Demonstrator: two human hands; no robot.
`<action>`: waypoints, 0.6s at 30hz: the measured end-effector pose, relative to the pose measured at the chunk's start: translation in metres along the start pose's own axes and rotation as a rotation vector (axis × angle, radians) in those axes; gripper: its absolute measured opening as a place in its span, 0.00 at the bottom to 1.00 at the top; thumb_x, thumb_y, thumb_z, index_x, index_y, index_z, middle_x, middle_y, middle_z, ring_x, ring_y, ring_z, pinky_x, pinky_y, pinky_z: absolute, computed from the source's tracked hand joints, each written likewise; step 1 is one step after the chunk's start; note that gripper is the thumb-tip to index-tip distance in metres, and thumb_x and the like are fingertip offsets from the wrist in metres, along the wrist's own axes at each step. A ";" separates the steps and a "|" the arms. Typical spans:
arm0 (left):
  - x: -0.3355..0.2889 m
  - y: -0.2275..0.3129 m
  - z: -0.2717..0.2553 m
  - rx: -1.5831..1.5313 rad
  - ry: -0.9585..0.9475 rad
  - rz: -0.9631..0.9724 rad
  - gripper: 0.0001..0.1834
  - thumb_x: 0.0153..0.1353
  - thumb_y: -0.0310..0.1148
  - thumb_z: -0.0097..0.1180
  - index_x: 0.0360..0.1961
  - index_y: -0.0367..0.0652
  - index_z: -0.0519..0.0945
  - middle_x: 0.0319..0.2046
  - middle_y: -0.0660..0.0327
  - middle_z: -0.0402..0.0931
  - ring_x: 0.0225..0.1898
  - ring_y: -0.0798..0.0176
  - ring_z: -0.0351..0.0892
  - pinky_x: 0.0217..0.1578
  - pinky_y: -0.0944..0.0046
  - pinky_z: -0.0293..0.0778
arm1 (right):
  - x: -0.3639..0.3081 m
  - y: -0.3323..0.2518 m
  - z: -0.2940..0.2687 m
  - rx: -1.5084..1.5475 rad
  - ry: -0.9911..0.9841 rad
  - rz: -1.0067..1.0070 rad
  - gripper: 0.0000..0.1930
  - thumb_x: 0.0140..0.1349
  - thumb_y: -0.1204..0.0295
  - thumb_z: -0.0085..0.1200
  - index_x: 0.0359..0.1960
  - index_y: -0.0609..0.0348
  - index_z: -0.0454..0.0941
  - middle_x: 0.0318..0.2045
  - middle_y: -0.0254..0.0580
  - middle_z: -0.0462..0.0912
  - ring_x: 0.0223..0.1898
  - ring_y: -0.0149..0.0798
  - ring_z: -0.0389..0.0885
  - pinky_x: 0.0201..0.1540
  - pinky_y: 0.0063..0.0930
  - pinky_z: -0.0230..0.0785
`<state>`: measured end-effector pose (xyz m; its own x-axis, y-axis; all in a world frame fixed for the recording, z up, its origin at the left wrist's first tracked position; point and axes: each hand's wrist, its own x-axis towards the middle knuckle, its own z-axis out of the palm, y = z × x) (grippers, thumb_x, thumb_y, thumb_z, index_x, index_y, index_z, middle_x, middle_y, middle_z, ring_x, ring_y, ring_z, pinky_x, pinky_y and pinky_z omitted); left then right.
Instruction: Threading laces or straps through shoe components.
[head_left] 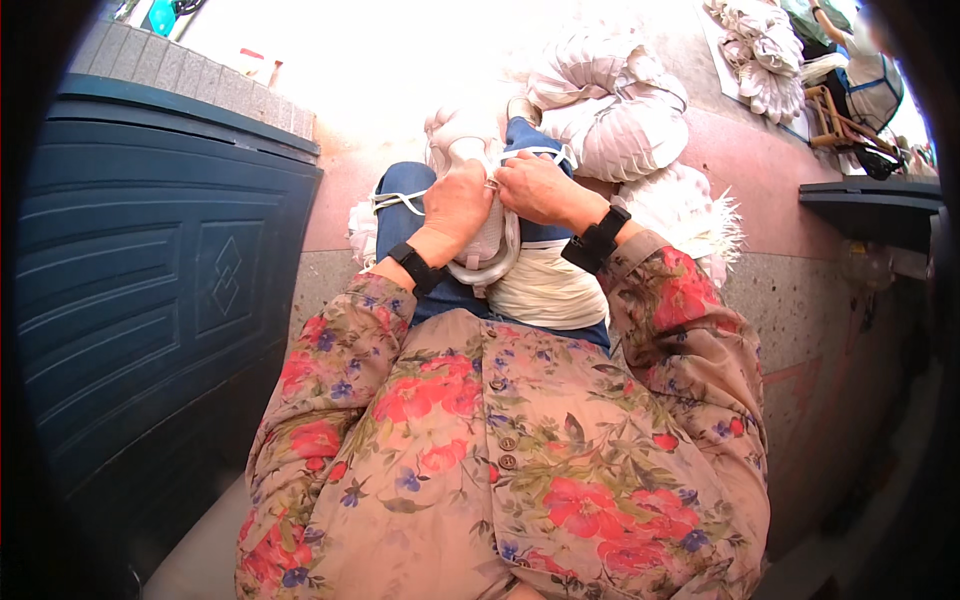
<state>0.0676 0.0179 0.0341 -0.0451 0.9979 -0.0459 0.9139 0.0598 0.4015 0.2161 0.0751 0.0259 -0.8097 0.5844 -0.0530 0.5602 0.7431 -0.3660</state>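
A pale pinkish-white shoe upper (485, 240) lies between my knees, its rounded end with a small tab toward me. My left hand (458, 208) is closed at the upper's left side, fingertips pressed against it. From the right, my right hand (540, 188) meets it with fingers pinched together; what lies between those fingertips is too small to make out. A hank of cream-white laces (550, 290) is draped over my right thigh. White cords (398, 200) loop round both legs of my blue jeans. Further pale uppers (462, 130) show just beyond my hands.
Large bundles of pale uppers (620, 130) are heaped ahead to the right, with white fringed laces (690, 215) below them. A dark blue panelled door (160, 250) stands at left. At far right are a dark ledge (870, 210), a wooden chair (825, 120) and another person (870, 80).
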 end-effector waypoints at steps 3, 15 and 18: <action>-0.002 0.002 0.003 0.127 -0.016 0.015 0.10 0.54 0.38 0.53 0.30 0.42 0.74 0.23 0.49 0.77 0.28 0.46 0.80 0.29 0.51 0.74 | -0.001 0.004 0.003 0.025 0.022 -0.044 0.09 0.54 0.69 0.46 0.30 0.60 0.75 0.32 0.46 0.76 0.41 0.48 0.74 0.43 0.44 0.66; -0.016 -0.012 0.015 0.206 0.199 0.373 0.04 0.56 0.30 0.47 0.26 0.43 0.73 0.17 0.54 0.75 0.20 0.54 0.78 0.19 0.60 0.72 | -0.006 0.006 0.012 0.227 0.230 -0.099 0.10 0.52 0.72 0.47 0.33 0.61 0.76 0.32 0.47 0.76 0.40 0.49 0.72 0.43 0.40 0.65; -0.011 -0.012 0.016 0.207 0.189 0.401 0.04 0.55 0.29 0.47 0.26 0.43 0.73 0.17 0.55 0.75 0.20 0.55 0.78 0.19 0.60 0.72 | -0.006 0.005 0.014 0.238 0.246 -0.069 0.10 0.52 0.72 0.47 0.33 0.61 0.77 0.31 0.48 0.76 0.40 0.49 0.72 0.43 0.39 0.65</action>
<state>0.0633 0.0062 0.0146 0.2718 0.9295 0.2494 0.9345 -0.3169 0.1624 0.2214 0.0705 0.0119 -0.7616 0.6183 0.1939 0.4262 0.7034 -0.5688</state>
